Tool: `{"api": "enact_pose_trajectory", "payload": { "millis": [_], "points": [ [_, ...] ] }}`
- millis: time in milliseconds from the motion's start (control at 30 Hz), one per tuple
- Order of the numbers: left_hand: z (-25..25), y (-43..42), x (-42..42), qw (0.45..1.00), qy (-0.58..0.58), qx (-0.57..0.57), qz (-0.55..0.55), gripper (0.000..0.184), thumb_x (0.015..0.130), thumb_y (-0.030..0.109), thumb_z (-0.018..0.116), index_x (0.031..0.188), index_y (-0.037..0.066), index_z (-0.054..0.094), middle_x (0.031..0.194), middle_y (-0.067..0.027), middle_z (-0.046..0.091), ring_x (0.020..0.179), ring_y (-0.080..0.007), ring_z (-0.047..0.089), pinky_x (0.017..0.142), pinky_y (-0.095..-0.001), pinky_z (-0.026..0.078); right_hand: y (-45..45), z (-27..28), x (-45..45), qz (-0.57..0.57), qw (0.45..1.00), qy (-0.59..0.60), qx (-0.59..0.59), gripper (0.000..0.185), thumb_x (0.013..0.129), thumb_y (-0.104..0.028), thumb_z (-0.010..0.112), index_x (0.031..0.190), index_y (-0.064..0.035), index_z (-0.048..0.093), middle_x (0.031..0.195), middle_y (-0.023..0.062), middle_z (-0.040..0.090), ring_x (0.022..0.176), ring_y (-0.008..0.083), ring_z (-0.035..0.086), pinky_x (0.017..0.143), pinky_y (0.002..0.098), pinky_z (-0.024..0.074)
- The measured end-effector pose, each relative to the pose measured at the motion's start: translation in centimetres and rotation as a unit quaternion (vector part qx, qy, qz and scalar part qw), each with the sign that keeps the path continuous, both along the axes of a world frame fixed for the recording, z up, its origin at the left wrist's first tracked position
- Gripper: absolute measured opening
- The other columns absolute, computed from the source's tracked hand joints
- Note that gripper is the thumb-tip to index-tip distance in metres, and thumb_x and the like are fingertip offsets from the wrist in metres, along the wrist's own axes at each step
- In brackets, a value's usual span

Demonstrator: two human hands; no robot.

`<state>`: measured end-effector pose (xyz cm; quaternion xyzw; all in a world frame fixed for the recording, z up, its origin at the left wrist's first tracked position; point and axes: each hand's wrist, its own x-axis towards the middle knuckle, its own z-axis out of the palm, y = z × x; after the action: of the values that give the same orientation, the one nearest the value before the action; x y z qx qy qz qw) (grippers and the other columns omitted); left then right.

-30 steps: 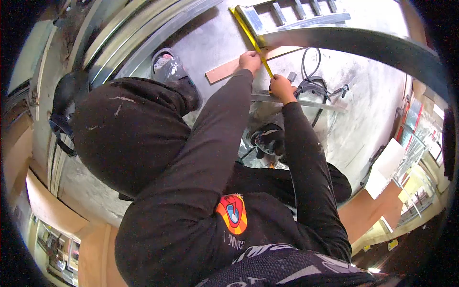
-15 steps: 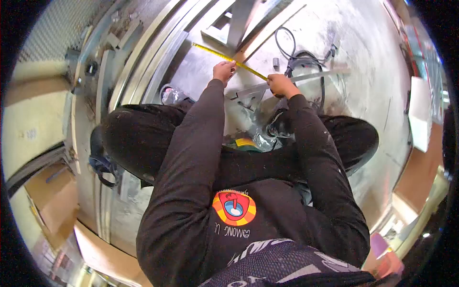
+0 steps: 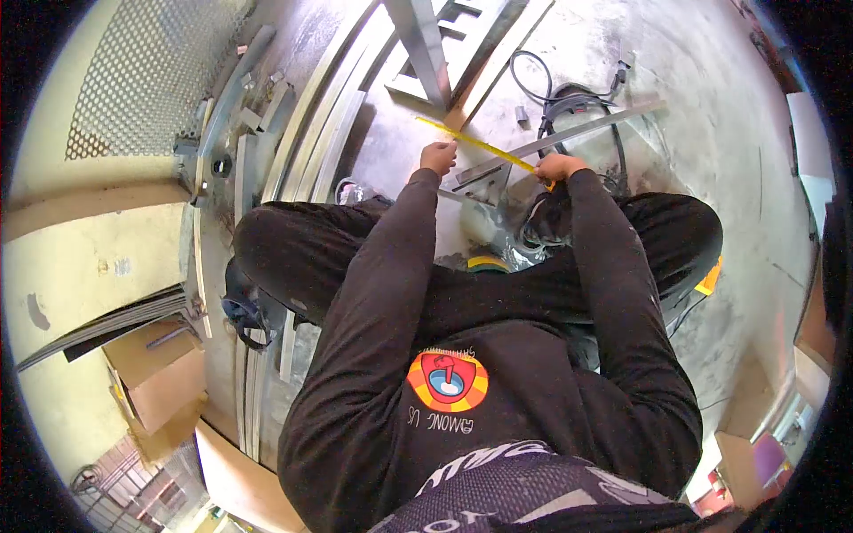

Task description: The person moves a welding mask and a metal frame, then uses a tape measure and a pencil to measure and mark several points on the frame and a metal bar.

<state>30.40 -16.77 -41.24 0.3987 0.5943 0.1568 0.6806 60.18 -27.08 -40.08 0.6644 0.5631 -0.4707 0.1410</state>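
Now right hand point(image 3: 560, 169) clutches tape measure point(image 3: 494, 151); left hand point(image 3: 439, 157) curled near its edge, pinch unclear; floor point(image 3: 702, 169) spreads rightward.

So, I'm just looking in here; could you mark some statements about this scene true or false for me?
1. The person's right hand holds one end of a long yellow tape measure. True.
2. The tape measure is fully rolled up. False: its blade is drawn out.
3. A thick black rubbery cable lies on the grey floor. True.
4. Both of the person's sleeves are bright red. False: the long sleeves are black.
5. The panel at the upper left is full of small holes. True.
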Motion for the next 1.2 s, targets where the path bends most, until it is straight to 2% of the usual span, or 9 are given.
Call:
{"api": "enact_pose_trajectory", "payload": {
  "millis": [133, 233, 400, 500, 633, 667, 700, 833, 1200],
  "points": [
    [2.5, 0.9, -0.9, 0.993, 0.064, 0.059, -0.075, 0.037, 0.081, 0.037, 0.070, 0.090, 0.001, 0.070, 0.078, -0.0100, 0.067, 0.064, -0.0174, 0.064, 0.053, -0.0302, 0.051, 0.0, -0.5, 4.3, 0.067, 0.996, -0.050, 0.012, 0.027, 0.078, -0.025, 0.059, 0.088, -0.0044, 0.072, 0.089, 0.0139, 0.071, 0.079, 0.0258, 0.068, 0.068, 0.0407, 0.0508],
    [6.8, 3.9, -2.1, 0.783, 0.166, 0.269, -0.536, 0.058, 0.080, 0.049, 0.065, 0.113, 0.002, 0.065, 0.113, -0.0172, 0.065, 0.111, -0.0334, 0.058, 0.097, -0.0403, 0.043, -0.2, 3.6, 5.0, -0.027, 0.997, -0.073, -0.016, 0.025, 0.076, -0.023, 0.061, 0.086, -0.0028, 0.071, 0.086, 0.0130, 0.071, 0.076, 0.0252, 0.068, 0.066, 0.0417, 0.0518],
    [25.0, 3.9, -5.4, 0.608, 0.266, 0.408, -0.628, 0.046, 0.086, 0.038, 0.063, 0.118, 0.006, 0.058, 0.111, -0.0181, 0.062, 0.103, -0.0384, 0.058, 0.087, -0.0475, 0.047, 1.2, -4.2, 13.6, -0.079, 0.987, -0.051, -0.133, 0.025, 0.077, -0.023, 0.059, 0.087, -0.0042, 0.072, 0.084, 0.0126, 0.071, 0.074, 0.0242, 0.068, 0.065, 0.0433, 0.0527],
    [31.4, 0.6, -7.6, 0.647, 0.194, 0.448, -0.586, 0.044, 0.083, 0.027, 0.068, 0.120, 0.005, 0.058, 0.117, -0.0166, 0.059, 0.102, -0.0363, 0.058, 0.089, -0.0448, 0.047, 3.2, 0.9, 13.8, 0.117, 0.993, -0.027, 0.006, 0.027, 0.079, -0.025, 0.056, 0.088, -0.0046, 0.072, 0.084, 0.0162, 0.070, 0.075, 0.0283, 0.068, 0.068, 0.0447, 0.0529],
    [32.7, -2.6, -8.3, 0.720, 0.095, 0.366, -0.582, 0.048, 0.082, 0.025, 0.068, 0.124, 0.005, 0.055, 0.117, -0.0174, 0.059, 0.107, -0.0357, 0.057, 0.090, -0.0441, 0.047, 9.7, -3.2, 10.7, 0.054, 0.958, -0.070, 0.273, 0.028, 0.084, -0.023, 0.050, 0.086, -0.0039, 0.070, 0.081, 0.0199, 0.065, 0.083, 0.0375, 0.064, 0.073, 0.0464, 0.0504],
    [33.6, -3.2, -7.9, 0.683, 0.152, 0.340, -0.629, 0.052, 0.082, 0.026, 0.069, 0.126, 0.005, 0.052, 0.118, -0.0173, 0.058, 0.107, -0.0357, 0.057, 0.091, -0.0440, 0.046, 11.3, -8.0, 11.3, 0.238, 0.904, -0.141, 0.326, 0.031, 0.083, -0.024, 0.048, 0.088, -0.0016, 0.069, 0.085, 0.0230, 0.065, 0.085, 0.0387, 0.064, 0.075, 0.0478, 0.0502],
    [34.1, -3.5, -7.7, 0.640, 0.205, 0.311, -0.672, 0.055, 0.081, 0.026, 0.069, 0.129, 0.005, 0.050, 0.119, -0.0173, 0.058, 0.108, -0.0358, 0.056, 0.092, -0.0439, 0.045, 11.9, -1.7, 6.0, -0.058, 0.981, -0.065, 0.175, 0.033, 0.082, -0.024, 0.048, 0.089, 0.0011, 0.068, 0.088, 0.0244, 0.066, 0.086, 0.0401, 0.064, 0.077, 0.0484, 0.0501],
    [31.7, -2.9, -8.7, 0.656, 0.161, 0.388, -0.627, 0.060, 0.080, 0.029, 0.070, 0.131, 0.006, 0.048, 0.117, -0.0165, 0.058, 0.107, -0.0351, 0.057, 0.092, -0.0440, 0.045, 14.8, -1.1, 0.4, 0.185, 0.944, -0.132, 0.240, 0.030, 0.080, -0.025, 0.053, 0.081, -0.0013, 0.071, 0.090, 0.0225, 0.067, 0.084, 0.0352, 0.067, 0.074, 0.0432, 0.0538],
    [31.6, -2.1, -8.1, 0.625, 0.221, 0.381, -0.644, 0.064, 0.079, 0.031, 0.070, 0.133, 0.009, 0.045, 0.120, -0.0141, 0.056, 0.106, -0.0323, 0.056, 0.094, -0.0424, 0.043, 14.6, -5.8, -1.4, 0.041, 0.974, -0.121, 0.188, 0.031, 0.083, -0.019, 0.047, 0.094, -0.0014, 0.069, 0.099, 0.0231, 0.067, 0.096, 0.0388, 0.065, 0.084, 0.0481, 0.0509]
  ]
}}
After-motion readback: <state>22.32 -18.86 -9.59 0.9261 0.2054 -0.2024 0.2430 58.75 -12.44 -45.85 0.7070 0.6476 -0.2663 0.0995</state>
